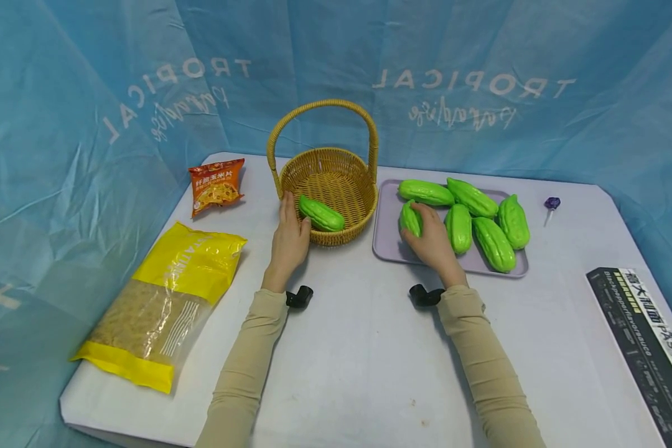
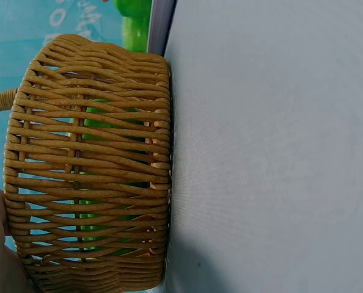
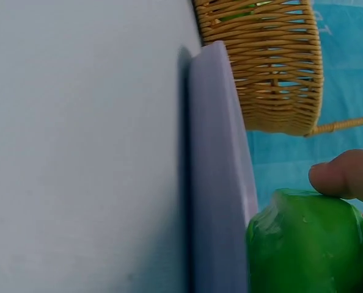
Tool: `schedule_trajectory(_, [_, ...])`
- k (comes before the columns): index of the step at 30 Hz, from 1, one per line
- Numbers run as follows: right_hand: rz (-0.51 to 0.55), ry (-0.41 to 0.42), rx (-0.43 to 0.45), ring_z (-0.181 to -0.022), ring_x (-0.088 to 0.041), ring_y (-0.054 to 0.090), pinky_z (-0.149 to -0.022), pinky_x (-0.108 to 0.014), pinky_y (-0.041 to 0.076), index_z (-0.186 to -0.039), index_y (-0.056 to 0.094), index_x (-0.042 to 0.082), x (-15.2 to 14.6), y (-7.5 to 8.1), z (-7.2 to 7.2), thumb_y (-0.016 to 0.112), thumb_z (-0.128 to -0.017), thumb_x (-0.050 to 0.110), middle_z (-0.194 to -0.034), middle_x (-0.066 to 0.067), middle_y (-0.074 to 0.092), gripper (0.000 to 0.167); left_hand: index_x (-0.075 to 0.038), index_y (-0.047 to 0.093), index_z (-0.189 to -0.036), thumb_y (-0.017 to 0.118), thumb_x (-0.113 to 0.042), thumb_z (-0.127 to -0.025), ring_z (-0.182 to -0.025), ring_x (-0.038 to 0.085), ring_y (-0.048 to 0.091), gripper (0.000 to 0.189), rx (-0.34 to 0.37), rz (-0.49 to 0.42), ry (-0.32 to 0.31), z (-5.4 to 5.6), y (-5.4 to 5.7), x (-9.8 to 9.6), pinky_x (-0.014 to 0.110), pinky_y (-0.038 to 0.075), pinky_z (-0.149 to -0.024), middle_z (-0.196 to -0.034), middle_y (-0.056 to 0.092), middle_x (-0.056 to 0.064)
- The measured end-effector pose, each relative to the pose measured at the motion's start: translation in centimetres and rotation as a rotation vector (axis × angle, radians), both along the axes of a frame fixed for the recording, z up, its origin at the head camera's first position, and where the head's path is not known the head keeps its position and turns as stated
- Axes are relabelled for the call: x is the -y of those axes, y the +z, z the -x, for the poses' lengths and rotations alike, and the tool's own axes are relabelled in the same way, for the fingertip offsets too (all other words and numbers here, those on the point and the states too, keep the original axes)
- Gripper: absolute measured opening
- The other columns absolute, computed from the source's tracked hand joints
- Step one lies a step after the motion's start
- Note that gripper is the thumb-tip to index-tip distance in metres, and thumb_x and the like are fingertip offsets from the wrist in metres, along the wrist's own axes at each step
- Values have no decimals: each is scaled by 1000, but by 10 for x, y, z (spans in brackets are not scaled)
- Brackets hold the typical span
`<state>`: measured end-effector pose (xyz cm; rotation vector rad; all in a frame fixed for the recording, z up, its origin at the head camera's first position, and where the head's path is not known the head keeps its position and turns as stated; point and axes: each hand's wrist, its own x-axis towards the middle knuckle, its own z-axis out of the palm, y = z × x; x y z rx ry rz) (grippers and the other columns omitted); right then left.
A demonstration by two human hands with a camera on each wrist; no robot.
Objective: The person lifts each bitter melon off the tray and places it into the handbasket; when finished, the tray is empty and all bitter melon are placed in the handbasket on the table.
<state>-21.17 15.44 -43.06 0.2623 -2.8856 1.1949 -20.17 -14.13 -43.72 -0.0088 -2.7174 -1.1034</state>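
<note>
In the head view my left hand [image 1: 289, 242] rests with straight fingers against the left side of the wicker basket [image 1: 364, 214]. One green bitter melon [image 1: 322, 214] lies inside the basket, near its front wall. My right hand [image 1: 434, 242] grips another bitter melon [image 1: 410, 219] at the left end of the purple tray [image 1: 389, 249], thumb on one side and fingers on the other. The right wrist view shows the thumb on top of this held melon [image 3: 310, 244], close to the tray's edge. Several more bitter melons [image 1: 494, 244] lie on the tray beside that hand.
An orange snack bag [image 1: 217, 185] and a large yellow pasta bag [image 1: 162, 298] lie on the left. A purple lollipop [image 1: 551, 203] is right of the tray, and a black pasta box [image 1: 644, 348] lies at the right edge. A blue curtain [image 1: 336, 56] hangs behind the table.
</note>
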Motion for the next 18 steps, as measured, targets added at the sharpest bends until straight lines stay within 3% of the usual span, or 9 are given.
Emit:
schedule_trajectory(5, [25, -7, -26, -139, -40, 34, -114, -54, 28, -148, 35, 5, 1, 7, 0, 60, -93, 20, -152, -21, 35, 62, -1, 9, -155, 41, -17, -102, -63, 29, 51, 64, -10, -1, -1, 0, 0, 0, 40, 44, -60, -163, 9, 16])
schedule_trajectory(18, [86, 29, -74, -142, -35, 32, -116, -52, 25, -150, 35, 11, 14, 33, 2, 58, -95, 24, -154, -15, 36, 61, -2, 8, -156, 41, -17, -103, -63, 28, 50, 64, -1, -3, 3, 0, -1, 0, 38, 43, -59, -163, 9, 16])
